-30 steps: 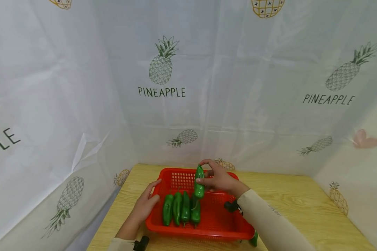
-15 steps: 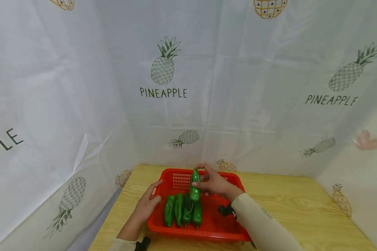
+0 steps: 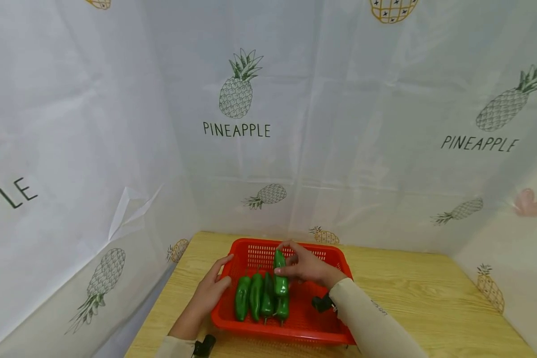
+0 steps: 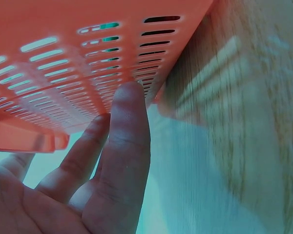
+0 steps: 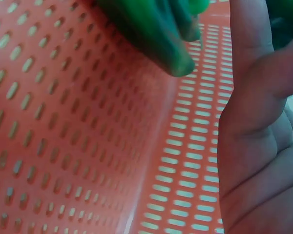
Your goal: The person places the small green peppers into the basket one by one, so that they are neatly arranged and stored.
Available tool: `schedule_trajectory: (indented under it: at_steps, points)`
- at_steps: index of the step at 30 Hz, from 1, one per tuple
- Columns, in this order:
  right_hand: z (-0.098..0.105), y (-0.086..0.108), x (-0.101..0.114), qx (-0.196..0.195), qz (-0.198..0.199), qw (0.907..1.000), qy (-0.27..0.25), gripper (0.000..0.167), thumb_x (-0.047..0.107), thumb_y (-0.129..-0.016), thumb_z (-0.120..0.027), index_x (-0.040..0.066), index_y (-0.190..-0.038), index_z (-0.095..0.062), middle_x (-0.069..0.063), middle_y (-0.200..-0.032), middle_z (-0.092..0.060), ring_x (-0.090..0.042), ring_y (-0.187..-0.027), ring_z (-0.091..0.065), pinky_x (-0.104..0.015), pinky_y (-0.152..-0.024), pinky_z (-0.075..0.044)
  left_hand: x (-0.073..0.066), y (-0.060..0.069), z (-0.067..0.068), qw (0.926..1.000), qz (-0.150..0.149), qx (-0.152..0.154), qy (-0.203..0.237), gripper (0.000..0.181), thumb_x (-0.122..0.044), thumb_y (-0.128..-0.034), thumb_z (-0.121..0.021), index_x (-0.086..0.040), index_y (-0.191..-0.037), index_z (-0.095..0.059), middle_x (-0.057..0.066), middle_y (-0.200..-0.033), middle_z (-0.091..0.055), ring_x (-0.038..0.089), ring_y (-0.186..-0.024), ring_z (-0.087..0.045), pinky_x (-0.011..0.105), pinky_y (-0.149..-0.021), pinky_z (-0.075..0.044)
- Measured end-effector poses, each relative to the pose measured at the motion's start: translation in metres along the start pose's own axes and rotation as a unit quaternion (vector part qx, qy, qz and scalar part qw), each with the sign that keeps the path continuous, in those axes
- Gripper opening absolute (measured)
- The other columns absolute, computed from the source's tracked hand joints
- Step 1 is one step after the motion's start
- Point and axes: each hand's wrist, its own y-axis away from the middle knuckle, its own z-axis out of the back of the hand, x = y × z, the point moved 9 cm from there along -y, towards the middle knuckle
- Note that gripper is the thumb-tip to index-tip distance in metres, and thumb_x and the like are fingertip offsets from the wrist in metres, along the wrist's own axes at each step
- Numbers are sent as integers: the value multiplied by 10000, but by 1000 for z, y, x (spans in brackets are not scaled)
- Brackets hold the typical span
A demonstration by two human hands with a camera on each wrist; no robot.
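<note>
In the head view, my right hand (image 3: pixel 306 266) grips a green chili pepper (image 3: pixel 281 287) between thumb and fingers, over the red plastic basket (image 3: pixel 313 334). The pepper's lower end overlaps another pepper in the row beneath; whether they touch, I cannot tell. Several green peppers (image 3: pixel 255 297) lie side by side in the basket's left half. My left hand (image 3: pixel 210 288) rests at the basket's left side, thumb and index finger by the rim. From the left wrist view, its fingers (image 4: pixel 129 131) stretch out along the slotted outer wall. Peppers (image 5: pixel 151 29) also show in the right wrist view.
A light wood table (image 3: pixel 407 278) carries the basket and extends to the right. White cloth (image 3: pixel 331 124) printed with pineapples hangs behind and at both sides. The basket's right half shows bare red floor (image 3: pixel 302 318).
My right hand has moved left and down with the pepper, lowering it toward the row in the basket. The left hand stays at the basket's side. The head view shifts slightly.
</note>
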Motion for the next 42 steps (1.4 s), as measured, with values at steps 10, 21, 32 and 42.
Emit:
schedule_trajectory:
  at_steps: [10,21,32,42]
  points:
    - [-6,-1,-7,63,29,9996,279,716,314,-916,-838,158,-1493,-444,-158,-871,-685,-312,-647,-709,-392,-568,-607,-1,0,-1,10000,34,8,20,685,-93,-964,-523,-259,-1620,-415,269,-1245,-662,345,-935,-724,475,-699,-647]
    - [-12,-2,-15,115,-111,9993,332,708,317,-887,-864,173,-1460,-476,-174,-906,-666,-352,-688,-740,-449,-611,-625,-2,1,-2,10000,48,-27,-10,676,-101,-966,-527,-249,-1617,-420,272,-1249,-661,342,-917,-728,475,-695,-647]
    - [-14,-1,-12,68,-237,9990,361,686,279,-885,-870,103,-1439,-504,-141,-812,-640,-355,-676,-737,-424,-591,-605,1,-3,0,10000,63,-23,37,682,-96,-962,-532,-281,-1610,-426,260,-1228,-675,337,-908,-734,472,-692,-647]
    - [-10,4,-11,-56,-379,9979,518,699,262,-863,-894,88,-1429,-522,-160,-884,-688,-347,-659,-733,-460,-611,-630,2,-3,0,10000,26,9,48,678,-92,-967,-524,-274,-1613,-424,273,-1266,-659,336,-915,-735,480,-695,-647]
